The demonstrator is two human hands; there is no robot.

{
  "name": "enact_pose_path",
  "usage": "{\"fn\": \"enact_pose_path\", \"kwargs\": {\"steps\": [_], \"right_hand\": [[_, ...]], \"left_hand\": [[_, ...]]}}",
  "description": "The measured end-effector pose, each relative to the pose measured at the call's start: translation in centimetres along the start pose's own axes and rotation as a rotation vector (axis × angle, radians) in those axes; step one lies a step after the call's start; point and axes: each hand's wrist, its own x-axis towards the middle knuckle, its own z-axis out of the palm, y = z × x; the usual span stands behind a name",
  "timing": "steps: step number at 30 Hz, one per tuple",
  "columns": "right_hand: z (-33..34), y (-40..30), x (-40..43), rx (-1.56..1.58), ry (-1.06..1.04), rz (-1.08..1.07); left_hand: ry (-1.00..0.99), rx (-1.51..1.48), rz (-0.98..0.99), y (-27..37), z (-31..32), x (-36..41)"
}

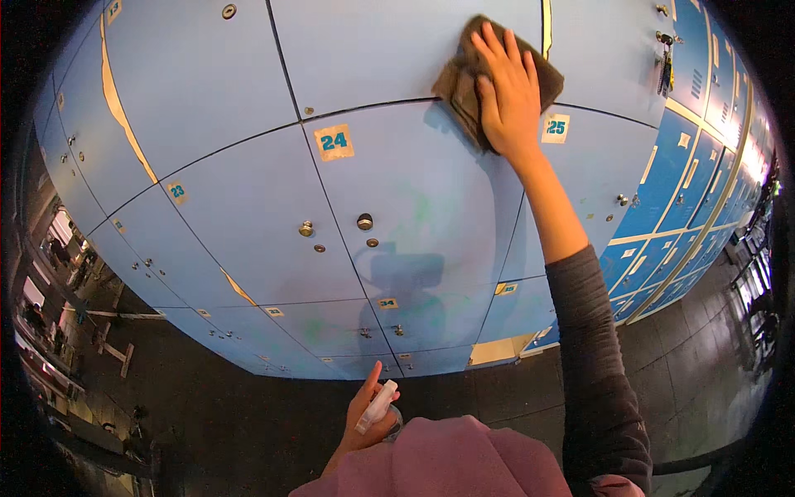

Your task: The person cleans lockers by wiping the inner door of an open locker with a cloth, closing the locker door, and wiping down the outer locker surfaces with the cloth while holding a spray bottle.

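Note:
My right hand [510, 99] lies spread over a dark brown cloth [463, 77], pressing it flat against the blue locker doors [397, 180]. The cloth spans the seam between an upper door and the one below it. Low in front of my body, my left hand [363, 410] grips a spray bottle with a white trigger head [377, 407]; its index finger points forward. Most of the bottle is hidden by my hand and my pink garment [447, 460]. Faint greenish smudges [419, 214] mark the door below the cloth.
Metal knobs [306, 228] and round locks [372, 243] stick out from the doors. Keys [666, 65] hang from a lock at upper right. One low compartment [494, 351] shows a cream surface. More lockers [677, 205] stand at right. Dark floor tiles [236, 428] lie below.

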Motion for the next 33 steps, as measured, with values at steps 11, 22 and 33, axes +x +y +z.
{"fn": "enact_pose_path", "kwargs": {"steps": [11,22,33], "right_hand": [[-0.6,-6.0,-18.7,-0.05,-0.545,-0.18],[-2.4,-9.3,-32.7,-0.004,-0.98,-0.327],[3.0,-3.9,-0.9,-0.229,-0.125,-0.102]], "left_hand": [[0.018,-0.028,0.061,-0.7,0.0,-0.6],[0.012,-0.049,-0.019,-0.2,0.0,-1.5],[0.033,-0.132,-0.02,-0.8,0.2,-1.7]]}}
